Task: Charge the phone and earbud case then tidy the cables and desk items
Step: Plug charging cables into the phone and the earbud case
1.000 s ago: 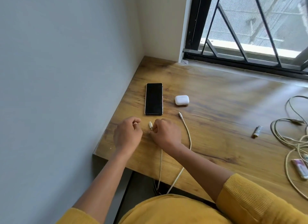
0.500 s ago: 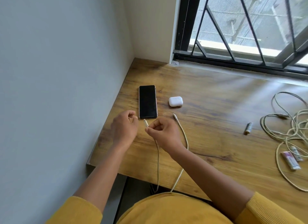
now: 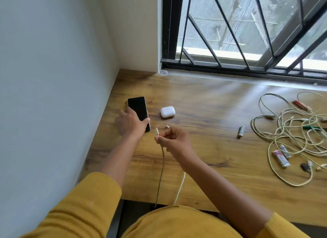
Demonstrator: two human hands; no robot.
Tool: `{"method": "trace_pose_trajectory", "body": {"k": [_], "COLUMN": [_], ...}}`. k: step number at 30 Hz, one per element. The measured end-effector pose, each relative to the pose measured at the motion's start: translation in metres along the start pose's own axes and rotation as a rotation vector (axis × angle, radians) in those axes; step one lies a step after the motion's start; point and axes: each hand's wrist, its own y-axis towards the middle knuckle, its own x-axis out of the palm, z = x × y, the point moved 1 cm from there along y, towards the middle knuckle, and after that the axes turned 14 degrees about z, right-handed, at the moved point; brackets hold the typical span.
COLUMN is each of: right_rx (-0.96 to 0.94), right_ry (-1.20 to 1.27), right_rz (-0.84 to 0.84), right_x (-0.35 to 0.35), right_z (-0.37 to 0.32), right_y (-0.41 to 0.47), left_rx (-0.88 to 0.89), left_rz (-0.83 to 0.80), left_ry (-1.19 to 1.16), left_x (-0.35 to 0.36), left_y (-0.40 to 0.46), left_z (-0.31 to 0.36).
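You see it all through one wide-angle head camera, looking forward and steeply down from above your chest. The wooden desk point(image 3: 203, 159) fills the middle, close below; the wall point(image 3: 53, 78) stands left, the barred window point(image 3: 238, 30) far right.

No text, brand or number can be read. The small white and pink packet point(image 3: 281, 158) at about 4 o'clock on the desk point(image 3: 212, 149) carries some print, but it is too small and blurred to read. The battery point(image 3: 240, 131) at 3 o'clock also shows a label that stays unreadable. The phone point(image 3: 138, 108) screen is dark.
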Motion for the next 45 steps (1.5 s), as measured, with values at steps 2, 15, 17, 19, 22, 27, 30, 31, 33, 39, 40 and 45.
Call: {"method": "trace_pose_trajectory", "body": {"k": [2,15,17,19,22,27,30,31,33,39,40,45], "right_rx": [0.013,0.015,0.020,0.036,0.067,0.024,-0.025,-0.040,-0.068,-0.122,-0.124,-0.080], "right_ry": [0.007,0.021,0.022,0.039,0.055,0.093,0.126,0.140,0.160,0.198,0.200,0.194], "right_rz": [0.009,-0.008,-0.025,-0.043,-0.076,-0.134,-0.143,-0.148,-0.159,-0.187,-0.196,-0.230], "right_x": [-0.004,-0.009,-0.009,-0.010,-0.011,-0.014,-0.013,-0.013,-0.014,-0.021,-0.022,-0.028], "right_z": [0.001,-0.007,-0.009,-0.012,-0.019,-0.036,-0.050,-0.055,-0.067,-0.100,-0.104,-0.117], "right_y": [0.002,0.007,0.007,0.005,0.002,-0.008,-0.017,-0.020,-0.026,-0.039,-0.040,-0.043], "left_rx": [-0.026,-0.246,-0.296,-0.363,-0.549,-0.842,-0.978,-0.997,-1.021,-1.032,-1.023,-0.955], "left_rz": [-0.003,-0.090,-0.094,-0.112,-0.172,-0.386,-0.497,-0.522,-0.544,-0.495,-0.502,-0.526], "left_ry": [-0.011,-0.261,-0.338,-0.494,-0.830,-1.324,-1.581,-1.633,-1.711,-1.797,-1.810,-1.840], "left_x": [0.003,0.006,0.005,0.001,-0.012,-0.053,-0.077,-0.083,-0.092,-0.109,-0.112,-0.122], "left_y": [0.007,0.012,0.011,0.009,0.003,-0.013,-0.023,-0.027,-0.033,-0.048,-0.049,-0.054], "left_z": [-0.002,-0.004,-0.005,-0.007,-0.009,-0.015,-0.018,-0.018,-0.017,-0.013,-0.012,-0.007]}}
